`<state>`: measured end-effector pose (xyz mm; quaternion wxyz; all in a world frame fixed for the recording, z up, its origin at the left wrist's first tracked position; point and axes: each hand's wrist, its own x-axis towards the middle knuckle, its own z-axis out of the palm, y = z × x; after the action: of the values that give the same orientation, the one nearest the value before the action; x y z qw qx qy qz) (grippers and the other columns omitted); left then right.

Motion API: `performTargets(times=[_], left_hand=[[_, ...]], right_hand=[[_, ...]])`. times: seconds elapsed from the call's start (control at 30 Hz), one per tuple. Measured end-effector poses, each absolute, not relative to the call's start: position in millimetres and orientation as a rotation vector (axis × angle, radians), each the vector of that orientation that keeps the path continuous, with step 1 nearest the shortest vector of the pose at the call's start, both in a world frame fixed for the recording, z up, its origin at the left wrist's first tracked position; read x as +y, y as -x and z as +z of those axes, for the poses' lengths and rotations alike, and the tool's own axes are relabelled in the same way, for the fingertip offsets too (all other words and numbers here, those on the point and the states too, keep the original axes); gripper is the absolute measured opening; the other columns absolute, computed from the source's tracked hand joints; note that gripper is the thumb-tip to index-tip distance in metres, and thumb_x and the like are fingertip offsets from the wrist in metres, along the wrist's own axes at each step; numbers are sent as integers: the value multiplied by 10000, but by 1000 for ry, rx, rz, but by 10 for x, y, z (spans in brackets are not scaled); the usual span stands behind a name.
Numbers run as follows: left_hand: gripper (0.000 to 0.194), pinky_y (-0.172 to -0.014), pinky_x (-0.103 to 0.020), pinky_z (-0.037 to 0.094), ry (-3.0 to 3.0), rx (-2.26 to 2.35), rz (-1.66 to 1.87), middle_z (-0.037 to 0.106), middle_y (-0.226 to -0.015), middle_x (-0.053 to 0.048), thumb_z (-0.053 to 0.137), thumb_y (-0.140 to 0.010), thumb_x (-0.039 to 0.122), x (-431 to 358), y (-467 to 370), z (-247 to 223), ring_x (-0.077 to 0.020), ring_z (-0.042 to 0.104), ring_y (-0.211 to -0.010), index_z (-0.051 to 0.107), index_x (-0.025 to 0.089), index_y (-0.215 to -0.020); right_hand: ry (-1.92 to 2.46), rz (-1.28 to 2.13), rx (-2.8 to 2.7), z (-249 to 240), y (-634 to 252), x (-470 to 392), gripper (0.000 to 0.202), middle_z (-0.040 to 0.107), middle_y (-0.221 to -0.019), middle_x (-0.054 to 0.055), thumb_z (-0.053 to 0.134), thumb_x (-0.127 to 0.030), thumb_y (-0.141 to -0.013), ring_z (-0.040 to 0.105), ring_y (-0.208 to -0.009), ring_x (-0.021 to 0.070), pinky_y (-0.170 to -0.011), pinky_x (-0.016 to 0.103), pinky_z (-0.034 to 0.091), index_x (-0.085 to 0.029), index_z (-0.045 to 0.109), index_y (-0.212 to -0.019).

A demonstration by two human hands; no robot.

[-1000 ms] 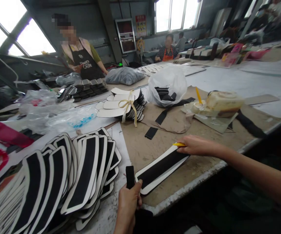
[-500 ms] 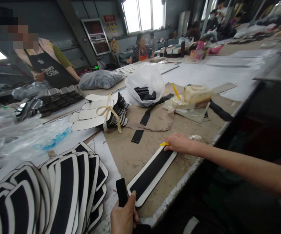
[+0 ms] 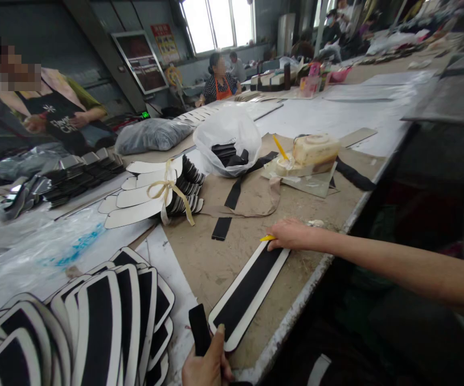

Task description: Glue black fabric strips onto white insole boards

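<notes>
View swung right, the panel (image 3: 252,287) stretches from left fingers (image 3: 217,341) pinching it to right fingers (image 3: 275,244) gripping something yellow (image 3: 267,238).

Bright window (image 3: 221,24), dark grey wall (image 3: 51,32), slanting pillar (image 3: 103,51), red-and-yellow poster (image 3: 165,42), long worktable (image 3: 296,115)

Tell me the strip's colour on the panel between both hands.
The strip is black, best seen in the head view.

Aproned workers (image 3: 221,89) and a laden worktable (image 3: 296,119) mark a workshop.
</notes>
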<state>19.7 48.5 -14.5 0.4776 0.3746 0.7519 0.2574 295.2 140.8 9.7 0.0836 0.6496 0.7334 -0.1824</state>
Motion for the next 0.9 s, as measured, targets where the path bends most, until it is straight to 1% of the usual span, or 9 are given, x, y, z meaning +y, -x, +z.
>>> performTargets(times=[0.2, 0.33, 0.4, 0.5, 0.57, 0.63, 0.73, 0.8, 0.9], left_hand=[[473, -344, -252, 275, -932, 1907, 615, 364, -242, 18, 609, -609, 605, 486, -215, -141, -102, 287, -258, 449, 217, -393], [497, -355, -258, 277, -952, 1932, 617, 373, -242, 10, 611, -614, 596, 490, -212, -161, -109, 316, -261, 421, 220, -351], [502, -349, -255, 258, -936, 1913, 629, 377, -242, 12, 618, -593, 614, 490, -206, -171, -107, 308, -255, 413, 220, -358], [500, -341, -242, 222, -897, 1858, 654, 368, -240, 22, 622, -575, 625, 487, -190, -194, -98, 287, -246, 394, 223, -382], [484, -340, -233, 200, -890, 1840, 673, 363, -240, 30, 628, -580, 611, 479, -169, -218, -90, 272, -244, 404, 219, -404], [462, -340, -226, 181, -889, 1815, 714, 352, -243, 42, 629, -603, 578, 462, -138, -243, -84, 260, -246, 408, 216, -420], [476, -342, -217, 145, -847, 1726, 833, 311, -254, 66, 645, -622, 525, 429, -69, -249, -68, 239, -256, 342, 226, -408], [500, -351, -212, 136, -811, 1666, 926, 294, -268, 78, 671, -618, 499, 412, -15, -215, -54, 234, -268, 306, 225, -413], [464, -371, -200, 155, -785, 1609, 1026, 302, -280, 91, 700, -633, 447, 403, 70, -109, -42, 252, -284, 343, 207, -459]], right_hand=[[-2056, -560, 2169, 88, -3069, 1415, 377, 678, -920, 140, 642, -462, -742, 616, -909, 306, -715, 315, 433, -151, 651, -955], [-2174, -639, 2202, 159, -3210, 1370, 289, 665, -903, 112, 514, -393, -849, 612, -860, 253, -695, 277, 412, -159, 617, -984], [-2213, -752, 2217, 182, -3250, 1346, 299, 654, -828, 81, 425, -382, -889, 601, -785, 218, -663, 259, 400, -158, 623, -895], [-2226, -1028, 2184, 163, -3258, 1315, 413, 581, -647, 14, 358, -441, -893, 536, -606, 156, -557, 234, 377, -160, 588, -695], [-2201, -1232, 2148, 128, -3241, 1288, 419, 498, -562, -23, 408, -497, -851, 459, -509, 116, -480, 218, 339, -168, 529, -620], [-2159, -1386, 2119, 102, -3221, 1250, 389, 424, -515, -50, 475, -515, -803, 385, -449, 88, -423, 207, 291, -179, 475, -606], [-2162, -1676, 2048, 117, -3200, 1183, 375, 340, -482, -77, 529, -522, -770, 301, -400, 65, -374, 199, 226, -195, 417, -623], [-2207, -1967, 1967, 164, -3189, 1146, 399, 328, -478, -86, 599, -531, -733, 284, -392, 54, -367, 188, 214, -197, 404, -633], [-2250, -2298, 1861, 261, -3149, 1111, 437, 355, -490, -83, 694, -529, -671, 296, -393, 42, -361, 169, 221, -185, 427, -640]])
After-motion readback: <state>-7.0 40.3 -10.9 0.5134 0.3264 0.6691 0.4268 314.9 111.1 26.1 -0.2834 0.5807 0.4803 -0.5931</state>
